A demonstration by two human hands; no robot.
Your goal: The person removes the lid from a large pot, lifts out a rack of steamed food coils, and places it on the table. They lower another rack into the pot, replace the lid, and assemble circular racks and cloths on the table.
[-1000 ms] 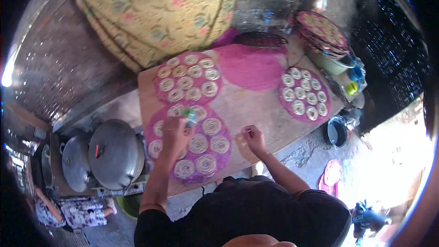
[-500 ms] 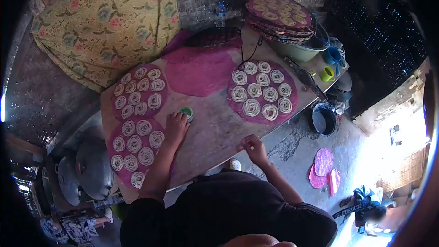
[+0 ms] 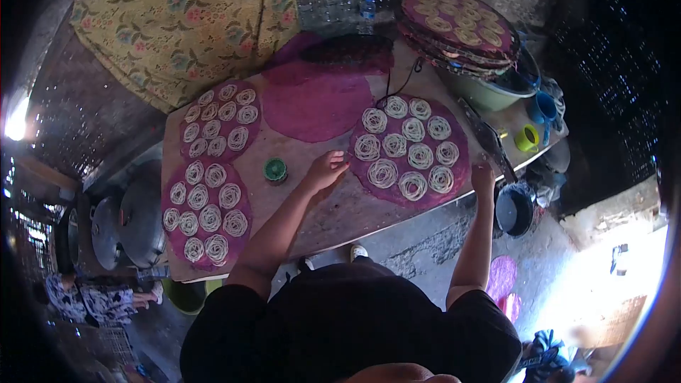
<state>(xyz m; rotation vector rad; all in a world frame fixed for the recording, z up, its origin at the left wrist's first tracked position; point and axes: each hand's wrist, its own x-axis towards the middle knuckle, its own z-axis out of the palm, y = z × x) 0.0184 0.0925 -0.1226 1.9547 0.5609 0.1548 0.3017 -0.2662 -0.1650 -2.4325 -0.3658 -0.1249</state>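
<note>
Both hands have shifted rightward over the pale wooden table [image 3: 355,214] in the last half-second. The left hand [image 3: 328,169] has quit the small round green-topped jar [image 3: 275,169], which stands apart from it on the table, and reaches the left edge of the coil-covered pink round mat [image 3: 458,132]; its fingers are loosely parted, with nothing visible between them. The right hand [image 3: 484,176] has come to that mat's right side, fingers apparently curled; whether they pinch the rim cannot be told. Pale stringy coils [image 3: 413,186] sit in place across this mat and across two pink mats [image 3: 234,245] at the table's left, so their coiling looks finished. The plain pink round sheet [image 3: 316,110] behind shows no coils.
</note>
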